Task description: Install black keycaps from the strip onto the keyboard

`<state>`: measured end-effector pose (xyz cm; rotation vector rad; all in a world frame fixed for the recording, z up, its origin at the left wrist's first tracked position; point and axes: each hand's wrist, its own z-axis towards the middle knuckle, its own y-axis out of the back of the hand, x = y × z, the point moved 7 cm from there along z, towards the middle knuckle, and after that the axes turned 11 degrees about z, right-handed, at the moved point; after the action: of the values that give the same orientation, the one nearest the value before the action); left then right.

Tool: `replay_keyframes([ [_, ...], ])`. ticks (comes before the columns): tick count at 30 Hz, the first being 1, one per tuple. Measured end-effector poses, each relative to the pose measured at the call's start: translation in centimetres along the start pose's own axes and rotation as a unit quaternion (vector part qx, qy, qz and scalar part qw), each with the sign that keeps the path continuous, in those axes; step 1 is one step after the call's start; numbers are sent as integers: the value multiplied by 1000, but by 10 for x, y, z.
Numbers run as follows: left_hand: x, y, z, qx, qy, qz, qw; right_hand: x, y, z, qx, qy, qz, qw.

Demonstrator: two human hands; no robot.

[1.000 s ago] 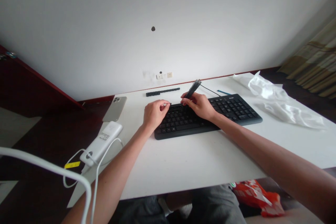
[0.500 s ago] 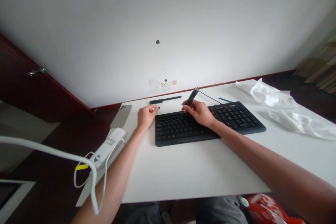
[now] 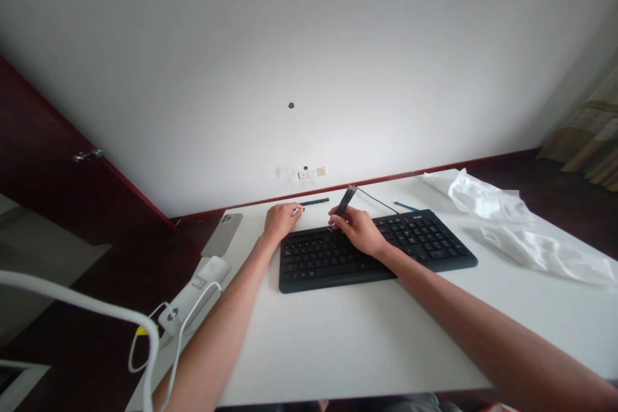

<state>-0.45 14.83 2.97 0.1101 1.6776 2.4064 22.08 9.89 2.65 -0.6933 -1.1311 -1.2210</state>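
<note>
My left hand (image 3: 280, 221) is over the far left corner of the keyboard, fingers pinched on a tiny black piece that looks like a keycap (image 3: 303, 208). Just past it, a row of small black keycaps (image 3: 316, 201) lies on the white table, its left end hidden behind this hand. In my right hand (image 3: 357, 230) is a black cleaning brush (image 3: 346, 199), bristle end up and leaning right. A thin wire loop shows at its lower end, close to the keyboard's top row. The black keyboard (image 3: 333, 269) lies slightly askew beneath my right hand, which hides its middle.
A phone (image 3: 223, 235) and a white power strip (image 3: 196, 293) with a looping cable lie along the table's left edge. Behind the keyboard are its cord (image 3: 376, 198) and a blue stick-like tool (image 3: 406, 206). Crumpled white plastic (image 3: 487, 199) covers part of the right side.
My left hand has moved right and away from me, towards the keycap row, with the small black piece. My right hand keeps its brush near the same keys. The view has tilted up.
</note>
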Motion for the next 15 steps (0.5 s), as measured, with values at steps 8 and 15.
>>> replay_keyframes([
  [8, 8, -6, 3, 12, -4, -16, 1000, -4, -1, 0, 7, -2, 4, 1000],
  [15, 21, -12, 1, 20, 27, -34, 999, -4, -2, 0, 7, -14, -2, 1000],
])
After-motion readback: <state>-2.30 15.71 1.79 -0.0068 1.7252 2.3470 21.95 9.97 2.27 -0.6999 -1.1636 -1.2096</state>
